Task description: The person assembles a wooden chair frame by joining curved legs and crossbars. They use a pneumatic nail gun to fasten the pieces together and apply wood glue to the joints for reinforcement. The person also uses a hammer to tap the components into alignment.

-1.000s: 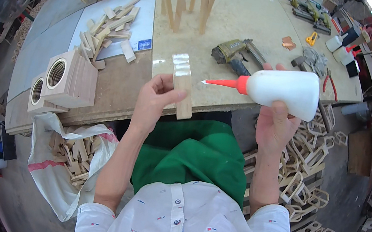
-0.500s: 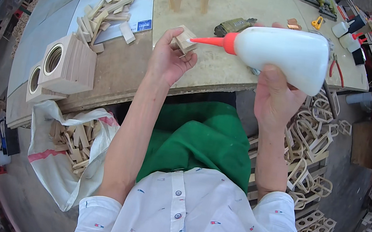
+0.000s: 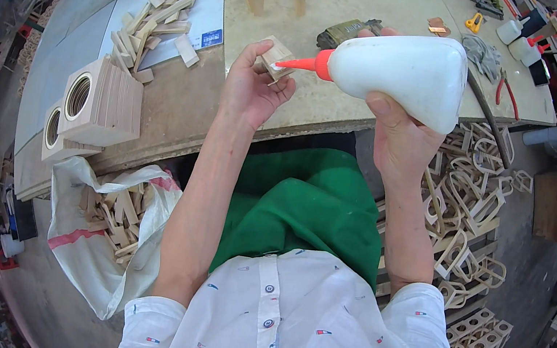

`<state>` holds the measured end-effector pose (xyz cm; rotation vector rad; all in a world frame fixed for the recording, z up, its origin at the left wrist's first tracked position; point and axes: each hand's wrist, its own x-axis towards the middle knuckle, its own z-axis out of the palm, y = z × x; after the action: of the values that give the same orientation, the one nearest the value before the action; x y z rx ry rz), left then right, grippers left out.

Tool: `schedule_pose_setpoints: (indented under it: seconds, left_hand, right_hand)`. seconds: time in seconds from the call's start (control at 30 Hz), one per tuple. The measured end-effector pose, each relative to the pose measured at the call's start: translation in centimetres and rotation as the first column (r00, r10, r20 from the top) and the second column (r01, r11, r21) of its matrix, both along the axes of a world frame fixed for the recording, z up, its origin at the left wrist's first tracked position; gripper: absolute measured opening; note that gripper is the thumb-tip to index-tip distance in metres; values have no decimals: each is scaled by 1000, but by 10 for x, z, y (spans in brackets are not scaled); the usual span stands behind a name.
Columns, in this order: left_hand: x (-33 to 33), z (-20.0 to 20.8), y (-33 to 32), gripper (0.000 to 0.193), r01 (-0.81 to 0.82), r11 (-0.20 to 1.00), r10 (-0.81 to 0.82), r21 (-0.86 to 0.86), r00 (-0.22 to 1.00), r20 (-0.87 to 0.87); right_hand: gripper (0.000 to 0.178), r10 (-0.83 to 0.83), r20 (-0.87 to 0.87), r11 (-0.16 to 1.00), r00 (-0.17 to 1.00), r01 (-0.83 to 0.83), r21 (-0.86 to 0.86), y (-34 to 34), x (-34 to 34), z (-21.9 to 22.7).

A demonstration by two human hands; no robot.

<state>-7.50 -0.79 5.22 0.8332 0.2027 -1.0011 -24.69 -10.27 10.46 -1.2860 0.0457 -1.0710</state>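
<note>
My left hand (image 3: 257, 89) holds a small pale wooden block (image 3: 279, 52) between thumb and fingers, above the front part of the workbench. In my right hand (image 3: 403, 132) is a white squeeze glue bottle (image 3: 398, 72), tilted on its side with its red nozzle (image 3: 304, 64) aimed left. The nozzle tip meets the face of the block, where a little white glue shows. Part of the right fingers is hidden behind the bottle.
Loose wood strips (image 3: 160, 21) lie on a white sheet at the left. Stacked blocks with round holes (image 3: 103, 100) stand at the bench edge, above a white sack (image 3: 82, 244) of offcuts. Red-handled pliers (image 3: 506, 90) lie at the right; wooden frames (image 3: 469, 199) are piled below.
The glue bottle in my right hand has shifted left and slightly down, its nozzle moving across the block's face. My left hand stays nearly where it was.
</note>
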Motion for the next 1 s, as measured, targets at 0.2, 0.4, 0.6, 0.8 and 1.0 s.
schedule_pose_setpoints:
  seconds: [0.2,0.4,0.6,0.8,1.0]
  left_hand:
    - [-1,0,3,38,22,1000,-22,-21,999,33]
    - [3,-5,4,31,-1,1000,1,4,1000,14]
    - [5,-3,4,31,-23,1000,23,17,999,24]
    - [1,-7,2,34,-29,999,25,45,996,83]
    - [-1,-10,0,37,-29,998,22,63,993,116]
  right_hand:
    - [72,-23,-9,1000,1000,22,-13,-5,-3,-2]
    - [69,-58,-6,998,998,57,-35,-9,-8,-6]
    - [61,-85,37,993,996,82,88,-10,-16,-15]
    - [47,-73,130,947,989,28,321,-2,-12,-14]
    - [43,-50,67,944,996,25,330,-4,-8,-24]
